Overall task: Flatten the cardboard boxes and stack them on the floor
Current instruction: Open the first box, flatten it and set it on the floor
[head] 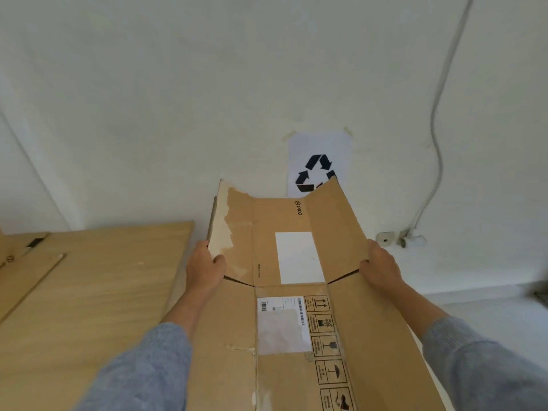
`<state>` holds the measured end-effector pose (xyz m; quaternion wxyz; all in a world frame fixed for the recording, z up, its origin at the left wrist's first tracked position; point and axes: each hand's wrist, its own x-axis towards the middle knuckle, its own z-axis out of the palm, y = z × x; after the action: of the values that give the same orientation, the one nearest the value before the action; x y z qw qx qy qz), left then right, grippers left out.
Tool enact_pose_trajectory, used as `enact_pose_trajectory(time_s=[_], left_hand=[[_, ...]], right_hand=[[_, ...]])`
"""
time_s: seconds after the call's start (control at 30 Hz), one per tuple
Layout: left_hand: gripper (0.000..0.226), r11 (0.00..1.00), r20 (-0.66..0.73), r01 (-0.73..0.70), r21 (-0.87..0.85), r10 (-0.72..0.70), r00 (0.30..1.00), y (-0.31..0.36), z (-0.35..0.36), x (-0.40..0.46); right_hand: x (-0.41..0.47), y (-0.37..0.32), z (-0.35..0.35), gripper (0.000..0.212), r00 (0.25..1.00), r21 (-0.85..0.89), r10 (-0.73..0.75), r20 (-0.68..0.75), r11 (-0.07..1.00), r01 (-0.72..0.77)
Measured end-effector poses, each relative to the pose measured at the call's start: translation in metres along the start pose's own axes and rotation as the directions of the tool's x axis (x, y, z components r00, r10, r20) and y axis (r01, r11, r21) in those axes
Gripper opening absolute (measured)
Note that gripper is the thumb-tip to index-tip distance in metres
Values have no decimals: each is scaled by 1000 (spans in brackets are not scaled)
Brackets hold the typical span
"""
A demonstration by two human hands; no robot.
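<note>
Both hands, left hand (204, 266) and right hand (381, 266), grip the opened-out brown cardboard box (284, 292); next, lower it onto the flattened tan cardboard stack (103, 292) at nine o'clock.

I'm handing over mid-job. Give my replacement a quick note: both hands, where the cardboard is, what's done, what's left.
Left hand grips the left edge of the flattened box; right hand grips its right edge.
The box is opened out flat and held up before the wall, below the recycling sign.
Other flattened cardboard already lies to the left.
Done: this box is flattened.
Left: lay it on the stack. Whether more boxes remain cannot be seen.
</note>
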<state>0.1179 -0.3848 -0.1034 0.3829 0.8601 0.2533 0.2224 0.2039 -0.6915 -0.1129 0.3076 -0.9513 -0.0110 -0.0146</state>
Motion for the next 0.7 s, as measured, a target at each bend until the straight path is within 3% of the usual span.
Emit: enact_pose_trajectory(time_s=[0.17, 0.33, 0.47, 0.7], left_hand=[[38, 995, 35, 87, 48, -88, 995, 1, 71, -19], [43, 979, 62, 166, 115, -174, 983, -36, 151, -31], [37, 962, 44, 231, 144, -239, 970, -103, 236, -47], [43, 959, 135, 259, 119, -274, 952, -269, 401, -81]], right_hand=[[18, 51, -1, 43, 985, 206, 158, 67, 964, -168], [39, 124, 55, 38, 946, 240, 316, 78, 915, -325], [50, 195, 136, 25, 918, 205, 377, 123, 895, -395], [59, 320, 295, 25, 902, 151, 368, 227, 901, -406]])
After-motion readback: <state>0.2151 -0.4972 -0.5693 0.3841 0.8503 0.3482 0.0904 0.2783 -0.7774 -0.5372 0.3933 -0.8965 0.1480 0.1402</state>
